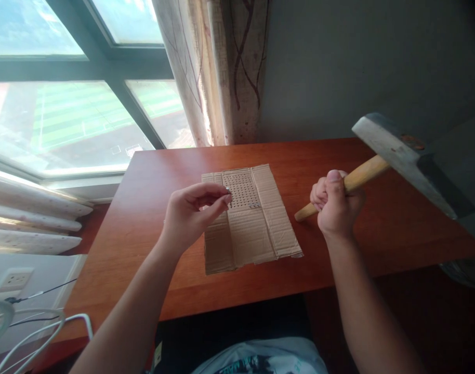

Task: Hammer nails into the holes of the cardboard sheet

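Note:
My left hand (pixel 196 208) pinches a small metal nail (pixel 228 193) between thumb and forefinger, over the left edge of a board with rows of small holes (pixel 241 189). That board lies on a flattened piece of cardboard (pixel 249 236). Several small metal pieces (pixel 254 205) rest near the board's front right corner; they are too small to make out clearly. To the right, my right hand (pixel 334 202) is wrapped round the wooden handle of a hammer (pixel 395 150). The hammer is raised above the table, its metal head pointing away to the upper right.
Cardboard and board lie on a reddish-brown wooden table (pixel 152 208). Behind it are a wall (pixel 358 67) and a curtain (pixel 237 67), with a window (pixel 81 119) at the left. White cables (pixel 46 324) and a wall socket (pixel 17 280) are at the lower left.

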The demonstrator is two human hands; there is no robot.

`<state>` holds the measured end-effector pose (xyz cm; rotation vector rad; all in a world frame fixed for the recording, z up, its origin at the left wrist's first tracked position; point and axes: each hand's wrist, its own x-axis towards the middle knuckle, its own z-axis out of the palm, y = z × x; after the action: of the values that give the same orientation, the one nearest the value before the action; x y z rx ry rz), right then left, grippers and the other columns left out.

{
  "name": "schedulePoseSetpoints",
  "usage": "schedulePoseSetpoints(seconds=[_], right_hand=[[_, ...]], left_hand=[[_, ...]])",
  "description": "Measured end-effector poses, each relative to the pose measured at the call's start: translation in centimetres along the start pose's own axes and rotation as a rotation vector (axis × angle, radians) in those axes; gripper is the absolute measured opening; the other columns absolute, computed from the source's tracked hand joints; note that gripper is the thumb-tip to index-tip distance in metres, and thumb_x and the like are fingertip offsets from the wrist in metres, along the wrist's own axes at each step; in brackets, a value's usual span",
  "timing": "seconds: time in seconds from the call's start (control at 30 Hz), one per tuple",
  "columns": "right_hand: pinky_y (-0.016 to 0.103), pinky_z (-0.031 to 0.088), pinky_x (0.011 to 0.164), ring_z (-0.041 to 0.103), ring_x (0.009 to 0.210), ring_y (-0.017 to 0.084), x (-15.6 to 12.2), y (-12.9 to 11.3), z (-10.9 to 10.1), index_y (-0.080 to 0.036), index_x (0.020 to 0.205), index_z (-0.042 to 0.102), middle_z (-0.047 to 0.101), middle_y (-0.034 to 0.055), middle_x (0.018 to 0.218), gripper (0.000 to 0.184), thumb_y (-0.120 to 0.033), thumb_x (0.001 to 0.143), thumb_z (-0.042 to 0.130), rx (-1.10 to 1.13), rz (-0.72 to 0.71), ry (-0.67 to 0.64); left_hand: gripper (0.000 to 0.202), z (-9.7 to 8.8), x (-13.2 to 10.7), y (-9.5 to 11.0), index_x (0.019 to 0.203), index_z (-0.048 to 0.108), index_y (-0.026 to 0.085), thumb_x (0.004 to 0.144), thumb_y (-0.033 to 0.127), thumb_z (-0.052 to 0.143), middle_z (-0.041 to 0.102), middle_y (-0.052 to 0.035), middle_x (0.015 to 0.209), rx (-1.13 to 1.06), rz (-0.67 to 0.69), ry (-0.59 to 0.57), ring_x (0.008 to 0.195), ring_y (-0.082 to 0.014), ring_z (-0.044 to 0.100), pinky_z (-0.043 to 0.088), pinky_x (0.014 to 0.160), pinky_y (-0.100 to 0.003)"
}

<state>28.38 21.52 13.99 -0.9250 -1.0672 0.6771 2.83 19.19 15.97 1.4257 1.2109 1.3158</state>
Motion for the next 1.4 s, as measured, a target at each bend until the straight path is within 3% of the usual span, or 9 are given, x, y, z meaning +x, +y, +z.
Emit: schedulePoseSetpoints(seconds=[0.1, 0.2, 0.33, 0.47, 0.73, 1.4], right_hand=[[0.022, 0.018, 0.035, 0.024, 0.036, 0.004, 0.0, 0.0, 0.0, -0.022, 0.059, 0.028, 0.024, -0.0095, 0.046, 0.054, -0.049, 0.089, 0.063, 0.001, 0.003, 0.002], [0.022, 0.018, 0.034, 0.024, 0.036, 0.004, 0.0, -0.1, 0.0, -0.022, 0.058, 0.027, 0.024, -0.0094, 0.046, 0.055, -0.049, 0.088, 0.064, -0.001, 0.004, 0.01], [0.022, 0.017, 0.034, 0.024, 0.036, 0.005, 0.1, -0.1, 0.0, -0.022, 0.058, 0.027, 0.024, -0.0092, 0.046, 0.055, -0.05, 0.089, 0.063, 0.013, -0.006, 0.006], [0.022, 0.017, 0.034, 0.024, 0.036, 0.004, 0.1, 0.0, -0.1, -0.022, 0.058, 0.026, 0.023, -0.0093, 0.046, 0.055, -0.05, 0.089, 0.063, 0.002, -0.009, 0.011], [0.022, 0.016, 0.033, 0.024, 0.036, 0.004, 0.0, -0.2, -0.1, -0.022, 0.058, 0.028, 0.024, -0.009, 0.047, 0.053, -0.043, 0.09, 0.064, 0.053, -0.004, -0.007], [0.022, 0.018, 0.034, 0.024, 0.036, 0.005, -0.1, -0.3, 0.1, -0.022, 0.059, 0.027, 0.024, -0.0093, 0.045, 0.054, -0.05, 0.088, 0.064, -0.022, -0.002, 0.003]], left_hand=[[0.018, 1.2, 0.8, -0.5, 0.086, 0.073, 0.015, 0.074, 0.027, 0.079, 0.075, -0.005, 0.078, 0.014, 0.028, -0.08, 0.071, -0.0165, 0.072, 0.061, 0.067, -0.026], [0.016, 1.7, 1.4, -1.0, 0.086, 0.074, 0.014, 0.077, 0.028, 0.075, 0.076, -0.0061, 0.08, 0.166, 0.078, -0.133, 0.072, -0.0167, 0.072, 0.06, 0.066, -0.025], [0.015, 1.7, 1.6, -1.5, 0.084, 0.075, 0.015, 0.08, 0.028, 0.07, 0.075, -0.0052, 0.077, 0.379, 0.154, -0.161, 0.062, -0.0122, 0.066, 0.054, 0.057, -0.02], [0.014, 1.5, 1.5, -1.6, 0.084, 0.076, 0.015, 0.081, 0.027, 0.068, 0.074, -0.004, 0.074, 0.451, 0.191, -0.17, 0.057, -0.01, 0.062, 0.05, 0.054, -0.019], [0.011, 1.6, 1.3, -1.2, 0.083, 0.075, 0.016, 0.081, 0.023, 0.066, 0.073, -0.0016, 0.07, 0.495, 0.218, -0.203, 0.056, -0.0086, 0.06, 0.048, 0.053, -0.018], [0.012, 1.6, 1.2, -1.2, 0.084, 0.076, 0.016, 0.082, 0.023, 0.065, 0.074, -0.0021, 0.072, 0.513, 0.242, -0.195, 0.057, -0.0093, 0.062, 0.049, 0.054, -0.018]])
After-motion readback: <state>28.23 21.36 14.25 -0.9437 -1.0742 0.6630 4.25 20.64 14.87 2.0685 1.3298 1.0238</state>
